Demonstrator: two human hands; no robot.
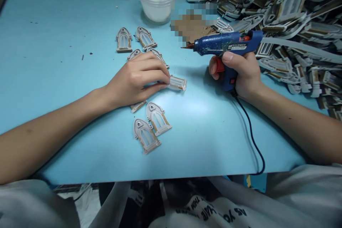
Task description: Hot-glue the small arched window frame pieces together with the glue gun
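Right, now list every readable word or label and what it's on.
"AS YO", apparently cut off by folds: the person's printed clothing
"HATE", probably: same clothing
"THEM", probably: same clothing
Other clothing print: too folded or blurred to read
Label on the blue glue gun: too small to read

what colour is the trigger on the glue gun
Red: the trigger of the blue glue gun shows best in the head view.
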